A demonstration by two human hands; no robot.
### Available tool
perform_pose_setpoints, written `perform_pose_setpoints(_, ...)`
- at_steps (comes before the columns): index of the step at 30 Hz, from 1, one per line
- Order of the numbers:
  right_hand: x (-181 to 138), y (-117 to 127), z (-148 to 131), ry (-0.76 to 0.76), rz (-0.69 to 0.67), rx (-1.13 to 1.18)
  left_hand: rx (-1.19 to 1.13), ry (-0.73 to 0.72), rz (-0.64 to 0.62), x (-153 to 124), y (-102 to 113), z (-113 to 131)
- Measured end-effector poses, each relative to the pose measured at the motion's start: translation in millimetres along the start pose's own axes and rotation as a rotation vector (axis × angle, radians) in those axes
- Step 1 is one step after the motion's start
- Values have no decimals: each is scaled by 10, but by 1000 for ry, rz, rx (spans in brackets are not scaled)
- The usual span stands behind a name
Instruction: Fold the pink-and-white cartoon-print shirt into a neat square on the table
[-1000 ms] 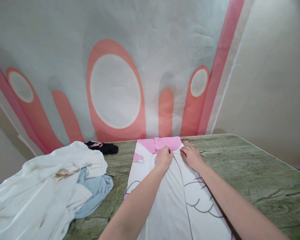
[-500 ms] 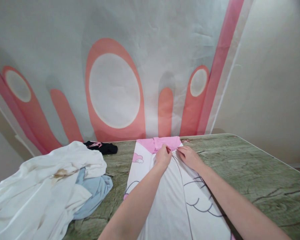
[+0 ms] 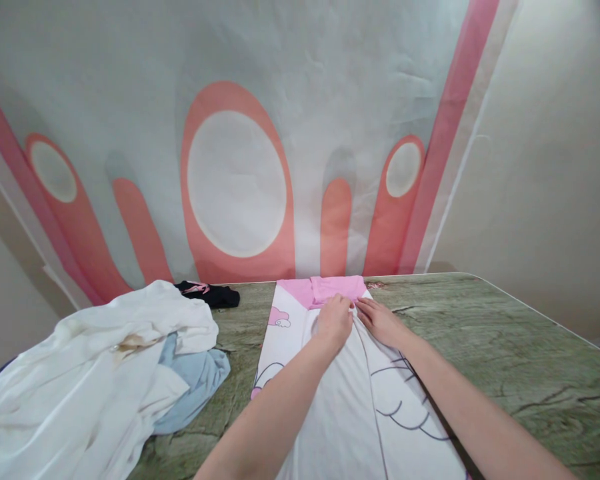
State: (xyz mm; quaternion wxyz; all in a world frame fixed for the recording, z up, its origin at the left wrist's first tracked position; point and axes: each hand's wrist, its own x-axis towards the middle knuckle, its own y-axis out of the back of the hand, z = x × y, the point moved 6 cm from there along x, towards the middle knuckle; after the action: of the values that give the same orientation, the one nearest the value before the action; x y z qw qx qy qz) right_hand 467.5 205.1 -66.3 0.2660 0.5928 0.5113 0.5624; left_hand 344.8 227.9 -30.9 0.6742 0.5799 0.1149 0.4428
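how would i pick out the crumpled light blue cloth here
Start at the grey-green, wood-patterned tabletop: on its left lies a rumpled heap of white cloth. The crumpled light blue cloth sticks out from the heap's right side. Its pale blue colour sets it apart from the white heap and the small pink-marked black cloth near the tabletop's back edge.

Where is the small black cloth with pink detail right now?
The black cloth lies left of centre in the head view, near the far edge of the green-brown wood-grained table, beside the far end of the crumpled white fabric heap.
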Motion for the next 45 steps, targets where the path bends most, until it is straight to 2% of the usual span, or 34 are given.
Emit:
perform_pose_setpoints(3,3,44,41,-19,40,81,99,-163,-89,-35,-33,141)
perform_pose_setpoints(9,-53,229,545,-466,87,64,161,-310,-208,-13,-25,237)
perform_pose_setpoints(12,-80,278,671,-526,39,53,169,-363,-223,-13,26,259)
perform_pose_setpoints(20,-62,234,567,-498,-138,18,219,-494,-226,-63,110,323)
perform_pose_setpoints(39,-71,278,505,-504,-227,-60,229,-497,-153,-75,131,299)
perform_pose_setpoints(45,-94,318,473,-487,-352,-35,257,-511,-233,-65,92,310)
